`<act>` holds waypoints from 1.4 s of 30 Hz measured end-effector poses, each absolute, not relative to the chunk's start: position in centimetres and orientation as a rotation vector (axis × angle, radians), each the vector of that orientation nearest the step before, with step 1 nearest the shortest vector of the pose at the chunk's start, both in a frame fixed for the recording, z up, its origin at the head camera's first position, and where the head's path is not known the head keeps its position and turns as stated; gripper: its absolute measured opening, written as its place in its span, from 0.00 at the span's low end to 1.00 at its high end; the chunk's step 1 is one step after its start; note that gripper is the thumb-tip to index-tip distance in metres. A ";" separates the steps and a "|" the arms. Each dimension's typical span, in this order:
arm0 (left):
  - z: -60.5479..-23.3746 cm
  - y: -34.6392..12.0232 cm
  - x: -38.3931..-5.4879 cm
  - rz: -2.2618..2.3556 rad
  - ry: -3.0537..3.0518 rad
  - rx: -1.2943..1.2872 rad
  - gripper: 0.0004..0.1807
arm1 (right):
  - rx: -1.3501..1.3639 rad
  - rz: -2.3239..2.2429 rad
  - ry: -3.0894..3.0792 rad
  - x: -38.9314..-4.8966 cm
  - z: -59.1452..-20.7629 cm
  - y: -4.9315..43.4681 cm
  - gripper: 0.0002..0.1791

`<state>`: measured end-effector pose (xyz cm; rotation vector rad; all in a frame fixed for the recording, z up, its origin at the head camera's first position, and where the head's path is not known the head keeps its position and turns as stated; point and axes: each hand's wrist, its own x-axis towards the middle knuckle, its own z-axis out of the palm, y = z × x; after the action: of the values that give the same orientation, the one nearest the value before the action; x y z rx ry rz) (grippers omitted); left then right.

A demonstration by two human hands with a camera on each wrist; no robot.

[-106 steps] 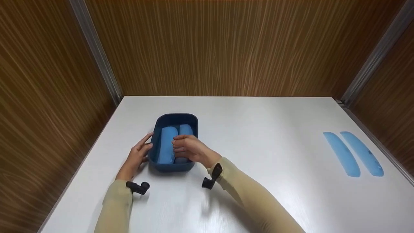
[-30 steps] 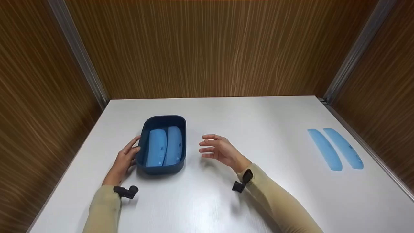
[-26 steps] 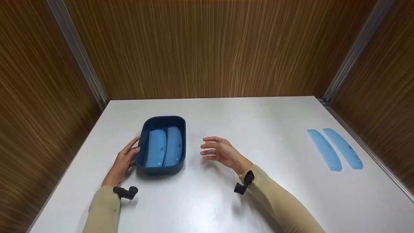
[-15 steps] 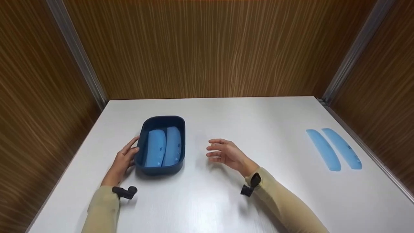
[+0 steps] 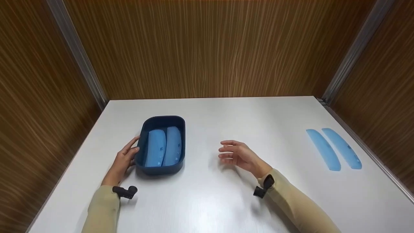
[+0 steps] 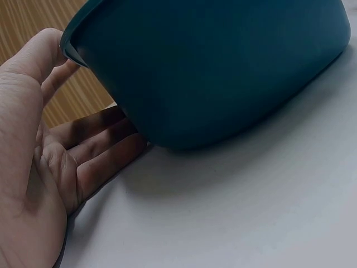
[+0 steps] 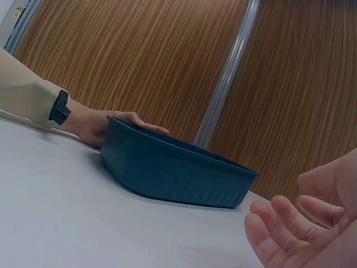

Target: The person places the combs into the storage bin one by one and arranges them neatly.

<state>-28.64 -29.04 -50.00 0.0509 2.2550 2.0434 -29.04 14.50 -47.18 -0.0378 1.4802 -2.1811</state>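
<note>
A dark blue open box (image 5: 184, 152) with rounded corners stands on the left part of the table. Inside it two light-blue, gently curved pieces lie side by side, a left piece (image 5: 156, 147) and a right piece (image 5: 173, 145), both with small dark marks near one end. My left hand (image 5: 122, 160) touches the box's left wall from outside; in the left wrist view the thumb is at the rim and straight fingers (image 6: 106, 162) meet the wall lower down. My right hand (image 5: 242, 157) hovers right of the box, fingers loosely bent and holding nothing.
Two more light-blue curved pieces, a nearer one (image 5: 324, 150) and an outer one (image 5: 343, 149), lie parallel at the right side of the white table (image 5: 207, 200). Wood-grain panels (image 5: 207, 48) rise behind and on both sides.
My right hand has come out of the box and moved rightward, away from it. Both pieces in the box now show fully. The left hand stays at the box's wall; the view has shifted slightly.
</note>
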 end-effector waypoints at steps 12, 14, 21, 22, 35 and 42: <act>-50.2 -29.0 -28.6 2.025 2.280 0.047 0.30 | 0.018 -2.259 1.452 -28.7 -47.5 17.4 0.25; -50.2 -29.0 -28.6 2.030 2.279 0.041 0.29 | 0.027 -2.261 1.454 -28.7 -47.6 17.9 0.25; -50.2 -29.1 -28.6 2.014 2.292 0.059 0.29 | 0.057 -2.286 1.446 -28.5 -47.8 19.3 0.24; -50.2 -29.1 -28.6 2.013 2.292 0.054 0.29 | 0.060 -2.290 1.444 -28.5 -47.9 19.4 0.24; -49.9 -29.1 -28.3 2.009 2.304 0.033 0.30 | 0.110 -2.314 1.456 -28.1 -48.0 22.2 0.25; -49.8 -29.0 -28.4 1.987 2.318 0.041 0.29 | 0.135 -2.344 1.459 -27.8 -47.9 24.2 0.19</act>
<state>-28.44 -28.98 -49.83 0.0408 2.3181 1.9865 -27.76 24.16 -47.90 0.1347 1.4588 -2.3437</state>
